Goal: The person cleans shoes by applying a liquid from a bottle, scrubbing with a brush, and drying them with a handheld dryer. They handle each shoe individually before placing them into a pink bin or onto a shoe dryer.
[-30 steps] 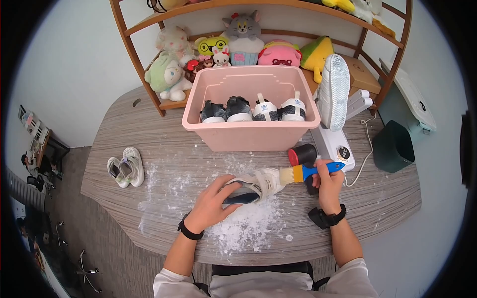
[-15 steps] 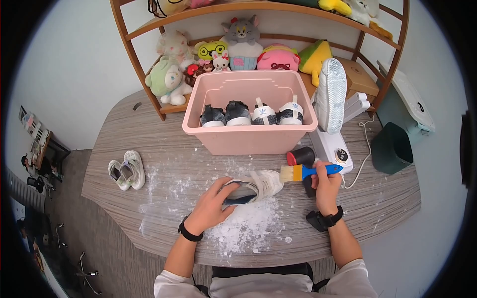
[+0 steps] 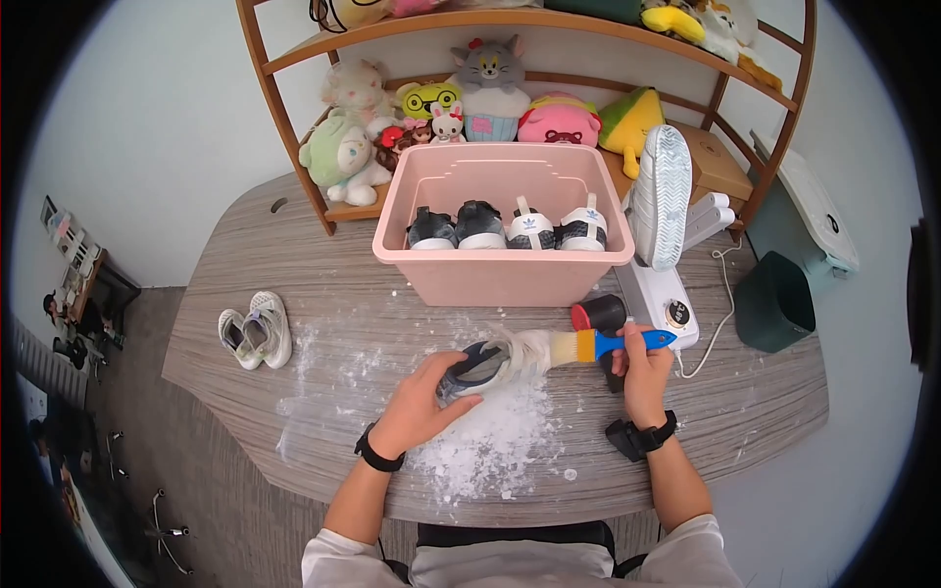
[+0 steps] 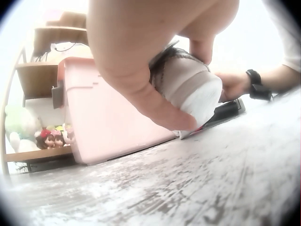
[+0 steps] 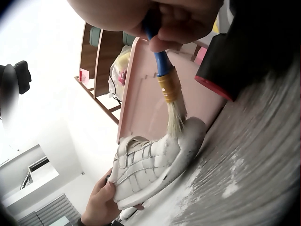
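Note:
In the head view a white lace-up sneaker (image 3: 502, 367) is held just over the table, its toe blurred. My left hand (image 3: 420, 404) grips it at the heel, thumb on the near side and fingers on the far side. My right hand (image 3: 644, 382) holds a paintbrush (image 3: 610, 344) by its blue handle. The pale bristles (image 5: 176, 120) press on the sneaker's toe in the right wrist view. The left wrist view shows the white heel (image 4: 200, 101) between thumb and fingers. White powder (image 3: 485, 441) covers the tabletop under the sneaker.
A pink bin (image 3: 505, 279) holding several shoes stands behind the sneaker. Near my right hand lies a black device (image 3: 606, 313) with a red rim. A white shoe dryer (image 3: 662, 294) carries another shoe. Small sneakers (image 3: 257, 333) sit at left, plush toys on the shelf (image 3: 284, 147).
The sneaker has rolled in my left hand, its opening now facing more upward. The brush has stayed at the toe, its bristles now overlapping it further.

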